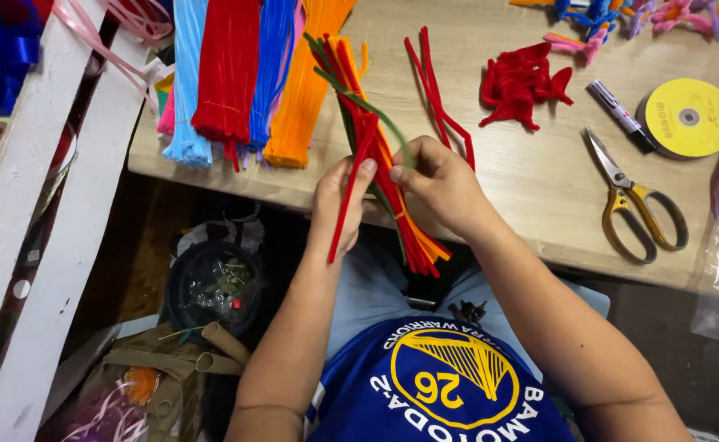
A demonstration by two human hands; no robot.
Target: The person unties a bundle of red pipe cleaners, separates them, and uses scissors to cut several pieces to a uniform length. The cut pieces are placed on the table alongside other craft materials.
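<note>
Hands sorting a pipe cleaner bundle [392, 196] at frame centre
Left hand [339, 205] is pinching one red stem [347, 205]; right hand [441, 184] is gripping the bundle, seemingly separating stems; pulling it free looks next

Person seen from above. Both forearms are bare to the elbow and beyond; no sleeves, watch, rings or bracelets visible on the left hand [339, 205] or the right hand [441, 184]. Torso wears a blue sleeveless jersey with white lettering and a yellow circular emblem. Lap is covered by light grey-blue garment.
</note>
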